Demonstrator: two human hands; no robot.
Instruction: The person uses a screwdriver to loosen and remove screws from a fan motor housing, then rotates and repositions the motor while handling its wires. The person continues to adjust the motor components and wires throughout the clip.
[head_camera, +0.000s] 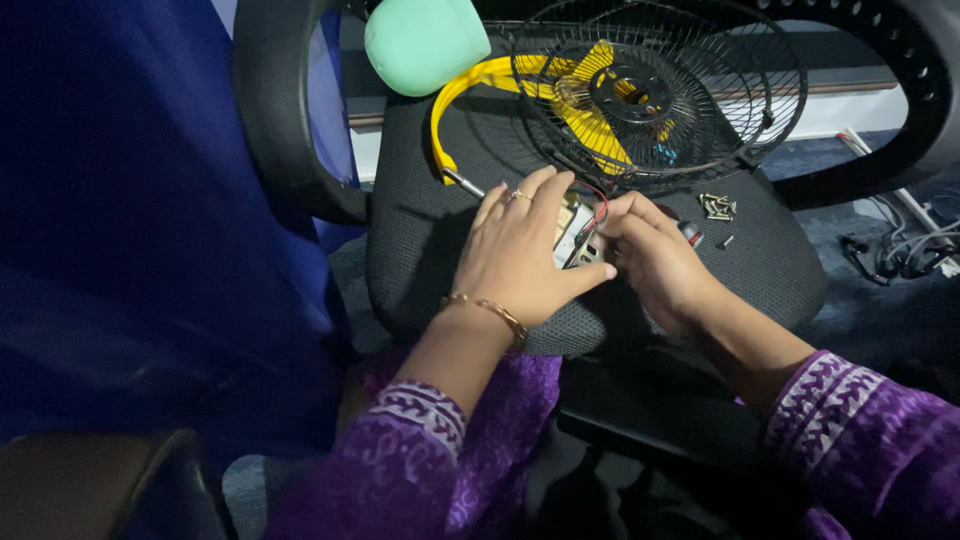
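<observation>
While both hands' fingers (575, 285) pinch, wired part (580, 232) between

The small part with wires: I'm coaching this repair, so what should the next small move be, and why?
Probably lift the left hand slightly off the part. That hand lies flat over it and hides most of it, while the right hand pinches at its red and black wires. The screws lie apart on the seat.

On the black mesh office-chair seat (430, 240), the small wired circuit part (580, 232) lies between the left hand (520, 255) and right hand (655, 262), with the black wire fan guard (655, 95) behind them, the loose brass screws (716, 207) to their right, and the mint-green plastic housing (425, 42) at the far left.
</observation>
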